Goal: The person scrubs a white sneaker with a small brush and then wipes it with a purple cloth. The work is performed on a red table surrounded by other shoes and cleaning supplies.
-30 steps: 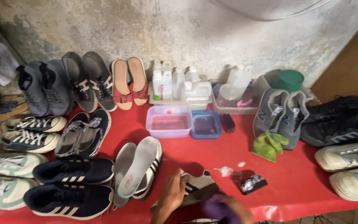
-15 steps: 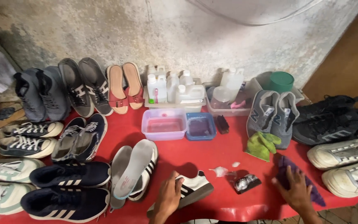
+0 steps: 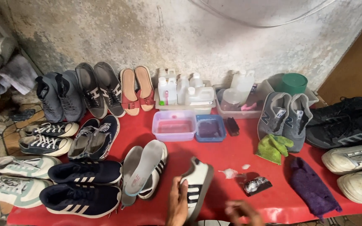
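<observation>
The left hand (image 3: 177,201) is keeping its grip clenched around a white striped sneaker (image 3: 197,184), tilting it up off the red counter (image 3: 214,152); the blurred right hand (image 3: 241,209) is hovering beside it, grip unreadable.

right hand (image 3: 244,210) motion-blurred, cut by bottom edge, grip unreadable

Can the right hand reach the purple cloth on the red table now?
Probably yes. The right hand is empty and low at the table edge, and only bare red table lies between it and the purple cloth.
</observation>
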